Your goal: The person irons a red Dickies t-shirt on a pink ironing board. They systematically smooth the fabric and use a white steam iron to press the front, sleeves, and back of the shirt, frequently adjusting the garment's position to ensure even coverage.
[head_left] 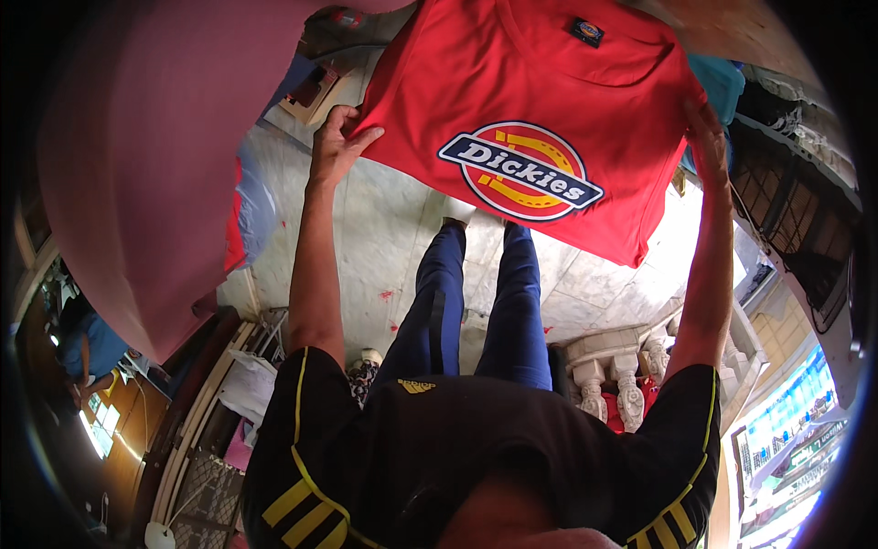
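A red T-shirt with a round printed logo on its front is stretched out in the air before me, its neckline and dark label toward the far side. My left hand pinches its left edge, thumb and fingers closed on the cloth. At the opposite edge my right hand grips the fabric, its fingertips partly hidden by the cloth. The shirt's lower part sags between my two hands, above the pale floor.
A large pink cloth fills the upper left. On the pale tiled floor lie small red scraps. A carved stone balustrade stands at the right, and a teal container is at the far right. Another person sits at the far left.
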`<state>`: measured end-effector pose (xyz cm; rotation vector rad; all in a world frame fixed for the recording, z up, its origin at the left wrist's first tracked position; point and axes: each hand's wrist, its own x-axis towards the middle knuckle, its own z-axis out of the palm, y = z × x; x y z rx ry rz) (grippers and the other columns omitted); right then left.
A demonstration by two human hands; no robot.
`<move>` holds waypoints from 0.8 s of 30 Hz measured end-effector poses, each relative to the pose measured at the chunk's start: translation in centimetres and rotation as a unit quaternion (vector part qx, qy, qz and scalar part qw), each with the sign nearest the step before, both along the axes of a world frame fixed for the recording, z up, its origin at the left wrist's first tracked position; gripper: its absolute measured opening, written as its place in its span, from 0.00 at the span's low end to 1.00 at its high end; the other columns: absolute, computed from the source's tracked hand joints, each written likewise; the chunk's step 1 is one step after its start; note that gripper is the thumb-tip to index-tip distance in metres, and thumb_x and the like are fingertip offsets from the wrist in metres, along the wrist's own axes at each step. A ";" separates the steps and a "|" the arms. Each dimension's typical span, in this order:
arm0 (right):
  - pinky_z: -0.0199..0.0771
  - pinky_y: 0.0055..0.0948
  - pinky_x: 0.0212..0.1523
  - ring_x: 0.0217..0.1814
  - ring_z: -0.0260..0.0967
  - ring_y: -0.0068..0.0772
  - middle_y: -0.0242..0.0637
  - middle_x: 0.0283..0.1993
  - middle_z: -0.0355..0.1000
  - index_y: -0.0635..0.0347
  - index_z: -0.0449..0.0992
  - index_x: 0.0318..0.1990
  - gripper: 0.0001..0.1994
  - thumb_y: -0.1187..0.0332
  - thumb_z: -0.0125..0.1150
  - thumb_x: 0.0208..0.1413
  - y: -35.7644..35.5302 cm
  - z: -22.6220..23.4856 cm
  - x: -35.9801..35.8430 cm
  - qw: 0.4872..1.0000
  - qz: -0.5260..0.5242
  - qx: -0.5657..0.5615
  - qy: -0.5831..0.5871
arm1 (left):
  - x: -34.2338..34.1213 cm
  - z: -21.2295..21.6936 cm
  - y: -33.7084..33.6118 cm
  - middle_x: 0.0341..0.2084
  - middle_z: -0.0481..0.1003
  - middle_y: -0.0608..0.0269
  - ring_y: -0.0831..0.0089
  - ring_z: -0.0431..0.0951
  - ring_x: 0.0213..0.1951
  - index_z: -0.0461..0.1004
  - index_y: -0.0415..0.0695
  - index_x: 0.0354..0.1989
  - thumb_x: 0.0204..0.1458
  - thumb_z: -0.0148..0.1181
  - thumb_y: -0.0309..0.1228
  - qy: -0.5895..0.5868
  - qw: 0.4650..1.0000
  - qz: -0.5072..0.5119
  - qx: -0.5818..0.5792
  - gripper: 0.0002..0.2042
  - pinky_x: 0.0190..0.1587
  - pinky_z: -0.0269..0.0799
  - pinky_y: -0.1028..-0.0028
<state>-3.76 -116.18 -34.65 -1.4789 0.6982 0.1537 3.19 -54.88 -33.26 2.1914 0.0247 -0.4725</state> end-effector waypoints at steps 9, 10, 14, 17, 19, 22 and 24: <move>0.68 0.26 0.54 0.50 0.69 0.19 0.30 0.49 0.75 0.61 0.74 0.56 0.20 0.61 0.64 0.59 2.6 4.1 -2.9 0.983 0.157 -0.091 0.041 | -2.4 0.7 -0.3 0.33 0.76 0.61 0.71 0.76 0.34 0.76 0.41 0.40 0.46 0.73 0.26 -0.176 0.983 0.017 0.040 0.14 0.38 0.73 0.72; 0.68 0.27 0.54 0.50 0.69 0.19 0.30 0.49 0.75 0.61 0.73 0.56 0.20 0.63 0.64 0.59 2.9 4.3 -3.3 0.984 0.153 -0.091 0.025 | -2.7 1.4 -0.6 0.32 0.76 0.61 0.68 0.76 0.34 0.77 0.42 0.38 0.45 0.73 0.26 -0.221 0.972 0.004 0.083 0.13 0.38 0.73 0.71; 0.70 0.28 0.53 0.50 0.71 0.21 0.34 0.48 0.76 0.60 0.72 0.56 0.18 0.70 0.64 0.59 4.3 3.0 -5.7 0.992 0.106 -0.049 -0.043 | -3.2 2.0 -1.1 0.31 0.75 0.59 0.59 0.74 0.34 0.77 0.44 0.37 0.45 0.70 0.25 -0.298 0.939 -0.054 0.164 0.11 0.38 0.70 0.62; 0.72 0.25 0.51 0.49 0.73 0.22 0.33 0.47 0.77 0.60 0.73 0.52 0.14 0.74 0.64 0.59 4.0 1.8 -7.3 0.996 0.068 -0.018 -0.061 | -3.1 2.3 -1.1 0.33 0.76 0.58 0.55 0.74 0.35 0.76 0.44 0.38 0.48 0.68 0.26 -0.324 0.925 -0.104 0.169 0.09 0.40 0.68 0.58; 0.73 0.24 0.49 0.47 0.73 0.22 0.33 0.45 0.78 0.60 0.73 0.52 0.15 0.75 0.64 0.58 4.1 1.2 -6.9 0.995 0.081 -0.035 -0.044 | -3.3 1.4 -0.3 0.33 0.77 0.56 0.54 0.74 0.35 0.75 0.43 0.38 0.50 0.67 0.26 -0.291 0.940 -0.099 0.146 0.09 0.40 0.68 0.58; 0.73 0.27 0.53 0.50 0.72 0.22 0.34 0.48 0.77 0.63 0.74 0.55 0.17 0.75 0.65 0.57 6.2 5.8 -4.2 0.995 0.090 -0.028 -0.040 | -3.6 1.3 1.4 0.31 0.77 0.56 0.60 0.75 0.33 0.74 0.42 0.39 0.52 0.65 0.25 -0.222 0.971 -0.055 0.074 0.08 0.39 0.70 0.66; 0.72 0.27 0.54 0.52 0.72 0.23 0.35 0.49 0.77 0.63 0.73 0.56 0.17 0.75 0.63 0.58 5.7 7.2 -4.0 0.996 0.067 0.003 -0.060 | -2.9 2.3 1.7 0.31 0.76 0.63 0.72 0.73 0.32 0.73 0.41 0.40 0.53 0.65 0.25 -0.149 0.988 -0.006 0.036 0.08 0.38 0.69 0.74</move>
